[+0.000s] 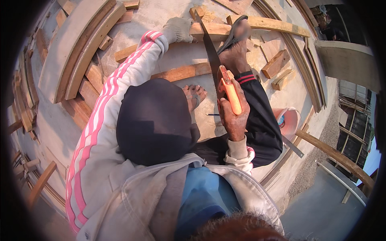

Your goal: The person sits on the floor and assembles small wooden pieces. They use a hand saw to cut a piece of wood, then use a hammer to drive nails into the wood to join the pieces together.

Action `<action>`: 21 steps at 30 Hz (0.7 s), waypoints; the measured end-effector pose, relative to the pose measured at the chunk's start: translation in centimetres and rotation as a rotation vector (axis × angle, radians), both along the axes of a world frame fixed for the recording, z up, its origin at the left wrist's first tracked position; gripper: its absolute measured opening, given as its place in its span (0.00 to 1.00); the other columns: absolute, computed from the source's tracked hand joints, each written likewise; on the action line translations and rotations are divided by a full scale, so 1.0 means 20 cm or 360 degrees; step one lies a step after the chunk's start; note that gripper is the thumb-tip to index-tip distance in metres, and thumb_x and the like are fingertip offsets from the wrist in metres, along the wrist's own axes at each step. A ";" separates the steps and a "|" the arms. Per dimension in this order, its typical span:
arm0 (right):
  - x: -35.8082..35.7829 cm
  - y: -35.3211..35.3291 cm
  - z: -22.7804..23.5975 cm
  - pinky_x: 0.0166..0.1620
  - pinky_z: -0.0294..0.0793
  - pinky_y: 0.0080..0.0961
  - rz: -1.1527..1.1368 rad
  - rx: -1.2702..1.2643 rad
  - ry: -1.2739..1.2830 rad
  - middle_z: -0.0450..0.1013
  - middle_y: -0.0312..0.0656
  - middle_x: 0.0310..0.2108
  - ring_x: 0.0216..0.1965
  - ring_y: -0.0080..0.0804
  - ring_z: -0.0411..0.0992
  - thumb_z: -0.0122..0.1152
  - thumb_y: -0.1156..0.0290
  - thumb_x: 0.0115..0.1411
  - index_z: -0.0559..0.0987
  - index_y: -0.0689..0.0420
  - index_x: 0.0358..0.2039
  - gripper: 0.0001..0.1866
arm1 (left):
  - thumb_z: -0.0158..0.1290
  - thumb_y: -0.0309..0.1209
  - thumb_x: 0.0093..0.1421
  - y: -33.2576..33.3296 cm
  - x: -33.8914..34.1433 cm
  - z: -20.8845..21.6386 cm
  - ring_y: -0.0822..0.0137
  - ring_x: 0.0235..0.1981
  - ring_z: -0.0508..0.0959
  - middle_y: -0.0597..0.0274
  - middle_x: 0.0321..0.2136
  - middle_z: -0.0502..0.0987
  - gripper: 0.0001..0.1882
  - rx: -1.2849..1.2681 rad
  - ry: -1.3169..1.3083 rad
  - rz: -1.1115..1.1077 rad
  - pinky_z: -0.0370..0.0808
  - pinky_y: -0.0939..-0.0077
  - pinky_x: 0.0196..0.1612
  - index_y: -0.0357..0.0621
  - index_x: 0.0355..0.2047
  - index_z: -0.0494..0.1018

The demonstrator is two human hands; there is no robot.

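Note:
My right hand [235,116] is closed round the orange handle of a handsaw [211,50]. The dark toothed blade points away from me and crosses a length of timber [215,33]. On that timber, left of the blade, my left hand [177,30] in a grey knitted glove grips the wood; its fingertips are partly hidden. My right foot [237,44], in a dark sandal, presses by the timber just right of the saw. Another timber piece [183,72] lies nearer to me, partly behind my left knee [155,120].
Stacked curved boards [86,48] lie to the left, with loose offcuts around. Small wood blocks [276,64] and long thin strips [307,68] are on the right. A pale bucket [290,124] stands beside my right leg, near a flat metal strip [292,146]. Sawdust [208,15] lies beyond the blade.

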State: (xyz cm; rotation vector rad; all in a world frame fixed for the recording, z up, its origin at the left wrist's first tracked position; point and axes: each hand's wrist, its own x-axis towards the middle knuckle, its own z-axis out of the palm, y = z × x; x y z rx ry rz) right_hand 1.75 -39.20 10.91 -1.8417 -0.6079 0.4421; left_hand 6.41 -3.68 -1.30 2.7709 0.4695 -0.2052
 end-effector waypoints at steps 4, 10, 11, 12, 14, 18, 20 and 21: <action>0.31 0.38 -0.28 0.56 0.76 0.28 0.0061 0.0160 -0.0207 0.80 0.49 0.49 0.49 0.35 0.78 0.59 0.78 0.60 0.75 0.68 0.62 0.28 | 0.71 0.61 0.48 0.00 0.03 -0.01 0.47 0.50 0.85 0.47 0.48 0.85 0.43 0.0017 0.0033 -0.0061 0.81 0.53 0.55 0.40 0.54 0.77; -0.21 -0.29 0.19 0.63 0.74 0.32 -0.0019 -0.0183 -0.0091 0.78 0.53 0.58 0.57 0.37 0.78 0.59 0.80 0.56 0.73 0.68 0.66 0.34 | 0.69 0.62 0.50 0.05 0.00 0.04 0.47 0.51 0.84 0.47 0.49 0.84 0.42 0.0084 0.0108 -0.0021 0.80 0.53 0.55 0.40 0.53 0.77; -0.27 -0.30 0.28 0.64 0.73 0.33 -0.0107 -0.0220 -0.0121 0.78 0.54 0.60 0.58 0.37 0.78 0.59 0.80 0.56 0.73 0.67 0.67 0.35 | 0.69 0.62 0.50 -0.01 0.08 0.04 0.47 0.51 0.84 0.47 0.49 0.84 0.42 0.0031 0.0041 -0.0085 0.80 0.53 0.55 0.39 0.53 0.77; -0.27 -0.28 0.29 0.66 0.72 0.32 -0.0189 -0.0243 -0.0122 0.78 0.53 0.60 0.59 0.37 0.78 0.58 0.80 0.55 0.73 0.68 0.67 0.36 | 0.69 0.62 0.50 -0.08 0.16 0.04 0.46 0.51 0.84 0.47 0.49 0.84 0.43 -0.0027 -0.0029 -0.0156 0.80 0.53 0.55 0.39 0.54 0.77; -0.05 -0.01 -0.01 0.64 0.72 0.30 0.0063 0.0016 0.0025 0.78 0.53 0.59 0.58 0.37 0.78 0.58 0.80 0.55 0.73 0.69 0.66 0.35 | 0.69 0.62 0.50 0.10 -0.10 0.03 0.47 0.51 0.84 0.47 0.50 0.84 0.43 0.0113 0.0074 0.0044 0.80 0.53 0.55 0.40 0.54 0.77; 0.37 0.48 -0.27 0.57 0.76 0.30 0.0098 0.0072 -0.0396 0.79 0.53 0.51 0.49 0.38 0.78 0.61 0.73 0.60 0.77 0.71 0.60 0.27 | 0.69 0.62 0.50 0.00 0.00 -0.01 0.47 0.52 0.84 0.48 0.49 0.84 0.42 0.0041 -0.0007 -0.0070 0.80 0.52 0.55 0.41 0.53 0.77; 0.28 0.42 -0.24 0.59 0.75 0.29 0.0087 0.0031 -0.0169 0.79 0.54 0.54 0.51 0.39 0.79 0.62 0.74 0.58 0.76 0.70 0.61 0.29 | 0.69 0.62 0.51 0.02 -0.01 -0.03 0.47 0.51 0.84 0.49 0.49 0.85 0.41 0.0012 0.0010 -0.0054 0.80 0.52 0.55 0.42 0.53 0.78; 0.18 0.32 -0.20 0.59 0.75 0.29 0.0072 0.0062 -0.0139 0.79 0.54 0.55 0.53 0.39 0.79 0.62 0.74 0.58 0.75 0.69 0.62 0.31 | 0.69 0.62 0.51 0.07 -0.03 -0.04 0.47 0.51 0.85 0.49 0.49 0.85 0.40 0.0035 0.0015 -0.0023 0.80 0.52 0.55 0.43 0.53 0.78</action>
